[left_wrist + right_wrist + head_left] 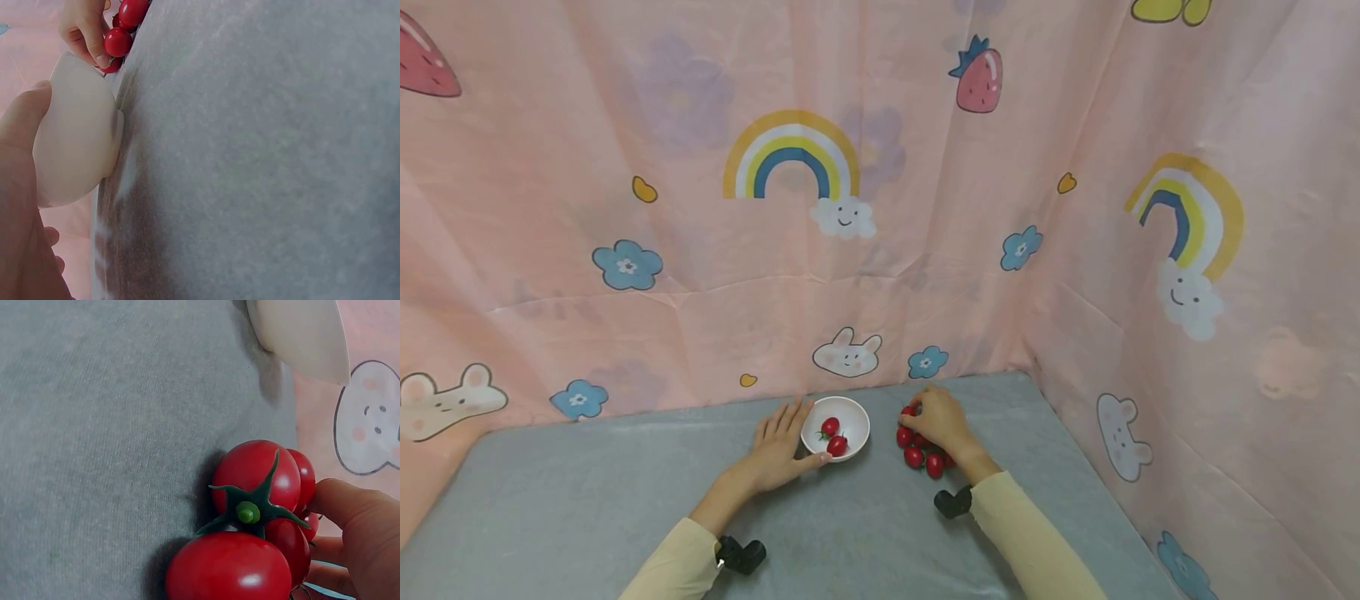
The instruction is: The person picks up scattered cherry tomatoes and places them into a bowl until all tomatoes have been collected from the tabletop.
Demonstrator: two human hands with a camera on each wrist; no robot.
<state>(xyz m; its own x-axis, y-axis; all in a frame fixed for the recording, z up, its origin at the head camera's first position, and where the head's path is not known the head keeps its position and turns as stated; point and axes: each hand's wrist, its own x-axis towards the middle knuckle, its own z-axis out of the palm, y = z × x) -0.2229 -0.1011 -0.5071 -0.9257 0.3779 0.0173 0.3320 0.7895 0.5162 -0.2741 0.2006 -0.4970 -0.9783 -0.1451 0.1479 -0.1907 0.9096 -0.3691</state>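
A small white bowl (pixel 859 433) with two red cherry tomatoes (pixel 837 446) inside stands on the grey cloth. My left hand (pixel 777 457) lies against its left side, fingers straight, thumb touching the near rim; in the left wrist view the thumb rests by the rim of the bowl (pixel 78 134). To the right of the bowl, my right hand (pixel 942 419) reaches over a cluster of cherry tomatoes (pixel 913 457). Its thumb and fingertips pinch a cherry tomato (pixel 111 65) at the far end. Tomatoes (pixel 228 569) nearest the right wrist camera partly hide those fingers.
Grey cloth (pixel 587 500) covers the table. A pink printed curtain (pixel 700 333) hangs along the back edge, and another curtain side (pixel 1225 433) borders the right. A black wrist camera mount sits at each sleeve, the left one (pixel 742 556) and the right one (pixel 953 502).
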